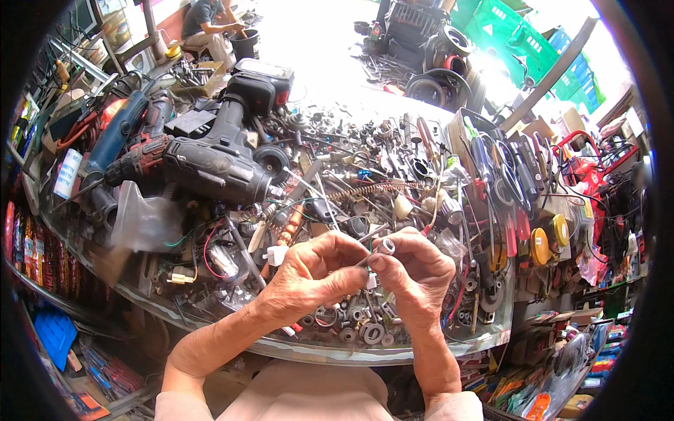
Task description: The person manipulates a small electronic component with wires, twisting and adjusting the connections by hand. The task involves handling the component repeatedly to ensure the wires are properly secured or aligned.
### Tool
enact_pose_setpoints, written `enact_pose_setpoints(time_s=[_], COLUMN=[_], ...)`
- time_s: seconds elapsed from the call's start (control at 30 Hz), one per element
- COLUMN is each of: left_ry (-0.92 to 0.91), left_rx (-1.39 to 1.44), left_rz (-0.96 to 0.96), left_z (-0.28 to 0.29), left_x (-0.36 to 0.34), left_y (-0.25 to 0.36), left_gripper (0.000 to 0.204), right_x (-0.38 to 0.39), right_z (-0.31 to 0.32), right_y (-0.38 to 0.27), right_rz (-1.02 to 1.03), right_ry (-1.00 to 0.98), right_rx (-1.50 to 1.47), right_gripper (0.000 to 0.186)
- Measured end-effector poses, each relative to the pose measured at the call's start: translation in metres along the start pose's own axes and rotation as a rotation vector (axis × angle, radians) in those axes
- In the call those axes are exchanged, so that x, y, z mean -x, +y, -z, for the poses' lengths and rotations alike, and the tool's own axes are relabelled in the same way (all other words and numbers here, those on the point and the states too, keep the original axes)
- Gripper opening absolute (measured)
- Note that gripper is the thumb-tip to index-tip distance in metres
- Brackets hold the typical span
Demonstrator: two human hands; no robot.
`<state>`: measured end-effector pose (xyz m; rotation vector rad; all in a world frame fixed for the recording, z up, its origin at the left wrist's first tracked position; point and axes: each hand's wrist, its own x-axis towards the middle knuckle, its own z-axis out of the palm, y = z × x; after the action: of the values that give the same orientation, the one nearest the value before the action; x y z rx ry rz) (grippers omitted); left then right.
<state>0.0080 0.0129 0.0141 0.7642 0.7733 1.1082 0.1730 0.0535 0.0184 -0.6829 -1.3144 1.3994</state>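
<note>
Both hands are raised over the near edge of the table (484, 344), close together in front of the torso. The right hand (419, 270) has thumb and forefinger closed on a small ring-shaped part (385, 246), its opening visible; a fingertip pinch suits so small a piece. The left hand (316, 270) is curled, thumb and forefinger drawn nearly together just beside the part. Whether it grips anything cannot be told, as the fingers cover the spot; its position would allow it to steady the part.

Below the hands, toward the near edge, flat washers (373, 333) lie loose among small hardware, unsorted but within easy reach. Beyond the fingertips a coil spring (365, 191) lies across the clutter.

Toward the left edge a cordless drill (217, 168) rests on its side, a stable position for its bulk. A clear plastic bag (144, 221) lies nearer the left front corner.

Toward the right edge, scissors (507, 172) stand among upright tools, presumably so that handles can be grasped quickly. Past the far left corner, another person (209, 29) sits beside a dark bucket (245, 43).
</note>
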Motion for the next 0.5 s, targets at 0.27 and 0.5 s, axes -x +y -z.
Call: enact_pose_setpoints(time_s=[0.27, 0.5], left_ry=[-0.01, 0.031], left_rx=[0.08, 0.05], left_rz=[0.0, -0.077], left_z=[0.0031, -0.0002], left_x=[-0.0033, -0.0022], left_y=[-0.0086, -0.008], left_gripper=[0.018, 0.019], right_x=[0.0022, 0.0023], right_z=[-0.0021, -0.0024], right_y=[-0.0046, -0.0023], right_rz=[-0.019, 0.015], right_ry=[-0.004, -0.002], right_rx=[-0.009, 0.089], right_gripper=[0.019, 0.018])
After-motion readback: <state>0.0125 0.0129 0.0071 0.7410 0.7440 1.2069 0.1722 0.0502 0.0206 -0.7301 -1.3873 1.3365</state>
